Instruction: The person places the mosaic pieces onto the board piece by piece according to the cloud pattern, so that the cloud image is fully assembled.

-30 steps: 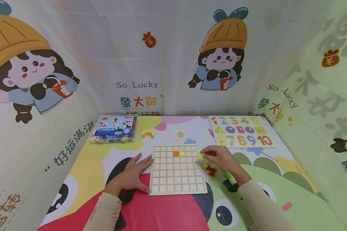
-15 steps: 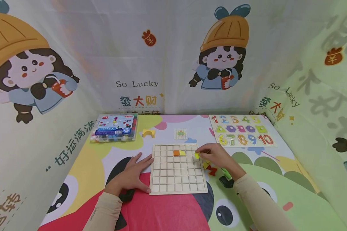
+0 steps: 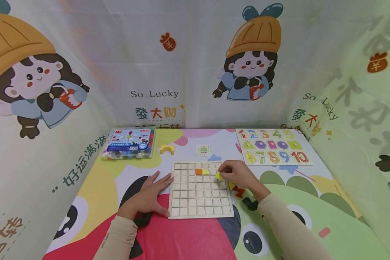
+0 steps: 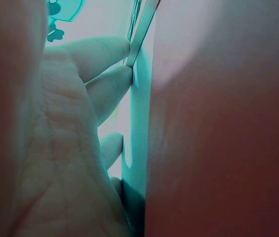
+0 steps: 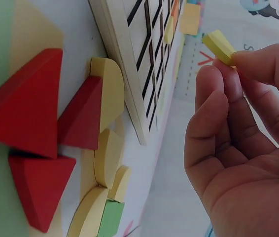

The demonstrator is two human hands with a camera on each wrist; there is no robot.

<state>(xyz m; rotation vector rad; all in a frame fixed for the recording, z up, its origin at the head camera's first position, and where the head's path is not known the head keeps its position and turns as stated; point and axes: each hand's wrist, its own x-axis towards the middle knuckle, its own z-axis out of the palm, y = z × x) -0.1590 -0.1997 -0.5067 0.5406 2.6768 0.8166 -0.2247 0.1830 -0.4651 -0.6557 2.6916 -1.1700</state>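
A wooden grid board [image 3: 199,204] lies in the middle of the table, with an orange tile [image 3: 198,171] and a yellow tile [image 3: 206,172] side by side in its upper cells. My left hand [image 3: 151,195] rests spread at its left side, fingertips touching the edge. My right hand [image 3: 240,176] holds a small yellow block [image 5: 219,47], pinched between thumb and fingers, over the upper right of the grid. Below that hand, beside the board, lie red triangular blocks [image 5: 26,106], yellow curved-edge blocks [image 5: 111,94] and a green block [image 5: 111,218].
Behind the board lies a small pattern card [image 3: 203,150]. A yellow arch block [image 3: 167,150] and a clear plastic box [image 3: 128,143] of colourful pieces are at the back left. A number and shape puzzle board [image 3: 274,147] lies at the back right.
My right hand has moved left from the loose blocks to over the board's right side, carrying the yellow block. The left hand has stayed in place.
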